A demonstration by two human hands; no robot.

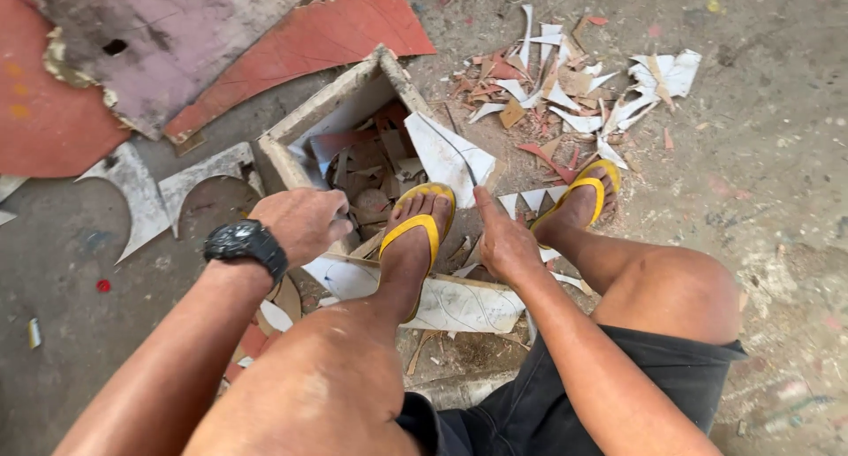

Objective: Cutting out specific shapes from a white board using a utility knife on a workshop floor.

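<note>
My left hand, with a black watch on the wrist, is curled into a fist at the near corner of a wooden box. Anything inside the fist is hidden. My right hand grips a thin dark blade that points away from me, across a white offcut leaning on the box. A flat white sheet with curved pencil lines lies on the floor under both hands. My left foot in a yellow sandal presses down on it, between the hands.
The box holds brown and white scraps. More white and red offcuts litter the concrete floor beyond my right foot. Large red and pinkish panels lie at the upper left, with curved white cut-outs beside them.
</note>
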